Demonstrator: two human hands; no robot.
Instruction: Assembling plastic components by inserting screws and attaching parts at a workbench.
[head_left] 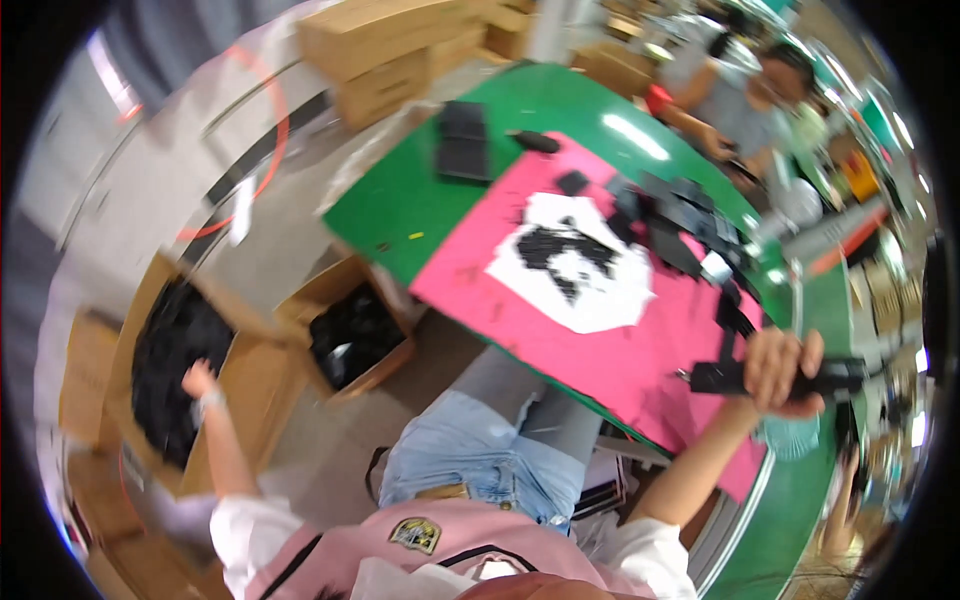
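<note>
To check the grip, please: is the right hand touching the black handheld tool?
Touching. The head view shows the right hand wrapped around the black handheld tool, which sticks out on both sides.

Over there, one head-worn camera looks down from close beside the green table (385,218). Its wide view runs past the table's far edge.
</note>
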